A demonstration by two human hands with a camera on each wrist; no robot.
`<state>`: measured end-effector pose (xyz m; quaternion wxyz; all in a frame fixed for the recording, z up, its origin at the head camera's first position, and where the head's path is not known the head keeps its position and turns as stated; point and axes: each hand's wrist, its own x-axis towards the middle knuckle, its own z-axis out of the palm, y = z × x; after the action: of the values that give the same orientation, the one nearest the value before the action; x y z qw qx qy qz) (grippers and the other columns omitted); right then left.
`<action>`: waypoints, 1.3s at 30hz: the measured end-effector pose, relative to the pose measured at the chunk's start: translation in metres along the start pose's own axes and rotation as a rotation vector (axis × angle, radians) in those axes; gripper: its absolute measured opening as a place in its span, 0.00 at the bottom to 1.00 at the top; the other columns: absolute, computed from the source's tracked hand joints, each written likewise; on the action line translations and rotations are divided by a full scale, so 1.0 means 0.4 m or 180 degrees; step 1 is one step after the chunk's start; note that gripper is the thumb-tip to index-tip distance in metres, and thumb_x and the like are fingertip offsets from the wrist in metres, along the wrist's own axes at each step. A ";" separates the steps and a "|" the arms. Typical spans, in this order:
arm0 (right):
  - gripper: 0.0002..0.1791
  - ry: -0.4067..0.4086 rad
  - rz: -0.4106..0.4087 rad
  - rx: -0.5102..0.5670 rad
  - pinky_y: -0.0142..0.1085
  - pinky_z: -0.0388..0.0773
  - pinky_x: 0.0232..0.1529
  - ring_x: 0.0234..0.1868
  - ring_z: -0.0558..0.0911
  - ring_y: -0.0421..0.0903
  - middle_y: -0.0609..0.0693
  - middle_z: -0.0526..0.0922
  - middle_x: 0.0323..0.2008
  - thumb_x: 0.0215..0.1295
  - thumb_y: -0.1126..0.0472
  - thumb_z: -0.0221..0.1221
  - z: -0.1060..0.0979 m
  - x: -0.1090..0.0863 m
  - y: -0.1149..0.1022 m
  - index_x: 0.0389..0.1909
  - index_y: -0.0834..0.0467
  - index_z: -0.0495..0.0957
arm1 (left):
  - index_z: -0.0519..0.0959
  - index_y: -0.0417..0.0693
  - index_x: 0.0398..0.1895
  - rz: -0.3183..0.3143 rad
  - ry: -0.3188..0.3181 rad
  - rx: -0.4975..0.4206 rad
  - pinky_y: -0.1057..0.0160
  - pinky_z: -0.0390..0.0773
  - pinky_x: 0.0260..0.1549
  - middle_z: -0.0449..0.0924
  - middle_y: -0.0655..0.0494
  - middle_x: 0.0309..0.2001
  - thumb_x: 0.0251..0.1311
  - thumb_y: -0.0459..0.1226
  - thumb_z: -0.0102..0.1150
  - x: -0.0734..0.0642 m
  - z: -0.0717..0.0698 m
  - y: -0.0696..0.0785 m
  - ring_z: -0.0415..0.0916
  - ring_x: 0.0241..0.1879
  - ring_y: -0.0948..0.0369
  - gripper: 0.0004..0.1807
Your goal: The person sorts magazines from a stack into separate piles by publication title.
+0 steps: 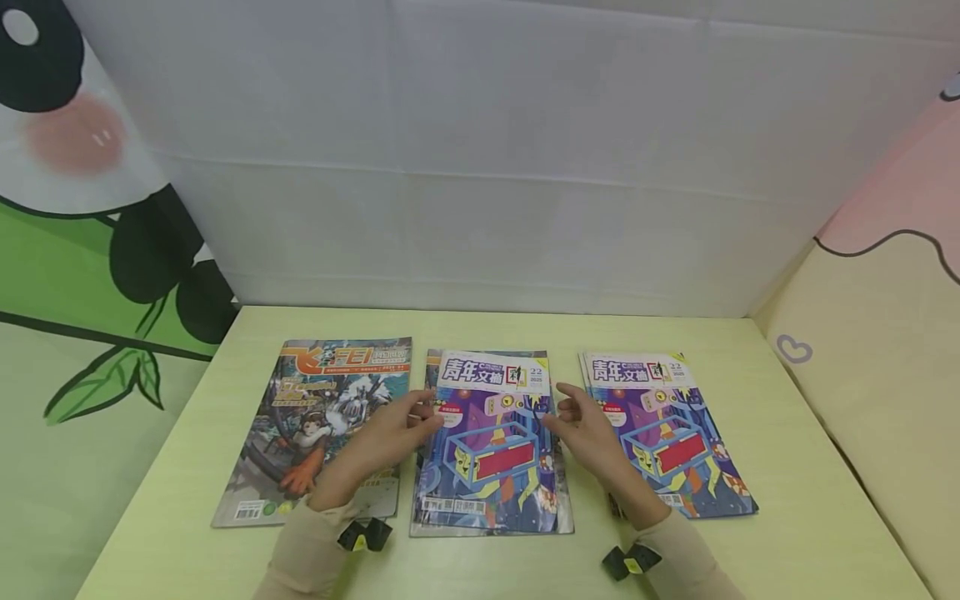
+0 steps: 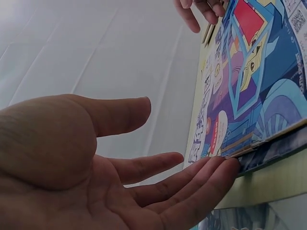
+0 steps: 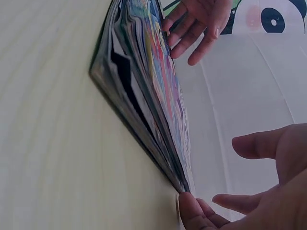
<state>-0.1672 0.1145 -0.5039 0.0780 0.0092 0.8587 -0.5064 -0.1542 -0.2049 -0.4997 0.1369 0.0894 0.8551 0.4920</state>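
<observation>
Magazine pile (image 1: 491,492): centre, layers uneven
Left hand (image 1: 392,432): fingers apart, touching left edge
Right hand (image 1: 592,433): fingers loose, right edge, likely counter-bracing

On your middle magazine (image 1: 491,454) you can read the white title 青年文摘 (image 1: 472,372) with issue number 22 (image 1: 535,373) at the top right; the magazine to your right (image 1: 675,442) carries the same title and the same 22. Your left-hand magazine (image 1: 330,425) reads FEI (image 1: 350,357) in its orange masthead, barcode (image 1: 249,510) at the lower left, digits too small. Remaining small cover print is too blurred for you to read, wrist views included.
</observation>
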 end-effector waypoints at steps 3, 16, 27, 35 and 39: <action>0.36 -0.0015 0.0004 -0.0025 0.52 0.82 0.61 0.60 0.80 0.58 0.66 0.79 0.63 0.78 0.63 0.66 -0.001 0.002 0.002 0.81 0.68 0.66 | 0.65 0.30 0.82 -0.0003 -0.0024 -0.0055 0.40 0.87 0.58 0.81 0.33 0.66 0.85 0.43 0.58 -0.003 0.001 0.001 0.81 0.66 0.35 0.34; 0.37 0.0045 -0.0011 -0.0143 0.54 0.83 0.61 0.59 0.82 0.58 0.67 0.80 0.63 0.77 0.64 0.67 0.007 0.005 0.008 0.81 0.69 0.66 | 0.70 0.30 0.79 -0.0476 0.0015 -0.0352 0.43 0.91 0.51 0.85 0.31 0.59 0.83 0.40 0.60 0.002 0.004 0.006 0.92 0.45 0.45 0.31; 0.42 0.0109 -0.0140 -0.0301 0.57 0.84 0.63 0.58 0.83 0.59 0.66 0.82 0.61 0.71 0.67 0.73 0.014 0.008 0.008 0.80 0.72 0.66 | 0.65 0.26 0.81 -0.0480 -0.0074 -0.0452 0.41 0.89 0.55 0.84 0.31 0.60 0.84 0.40 0.59 0.004 0.003 0.008 0.91 0.47 0.44 0.34; 0.45 0.0049 -0.0043 -0.0300 0.56 0.85 0.65 0.62 0.83 0.61 0.66 0.82 0.63 0.69 0.68 0.74 0.003 0.008 0.014 0.82 0.73 0.63 | 0.66 0.24 0.79 -0.0418 -0.0111 -0.0613 0.47 0.91 0.52 0.81 0.30 0.61 0.83 0.39 0.61 0.007 0.023 0.014 0.90 0.50 0.43 0.33; 0.45 0.0084 0.0078 -0.0214 0.54 0.86 0.63 0.63 0.84 0.62 0.66 0.83 0.64 0.69 0.67 0.74 -0.003 0.009 0.022 0.82 0.72 0.64 | 0.65 0.23 0.80 -0.0421 -0.0077 -0.0630 0.47 0.91 0.51 0.81 0.29 0.61 0.83 0.39 0.61 0.006 0.033 0.018 0.91 0.49 0.42 0.35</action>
<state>-0.1701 0.1195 -0.5115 0.0732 0.0237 0.8760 -0.4761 -0.1520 -0.1900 -0.5001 0.1875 0.0248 0.8047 0.5628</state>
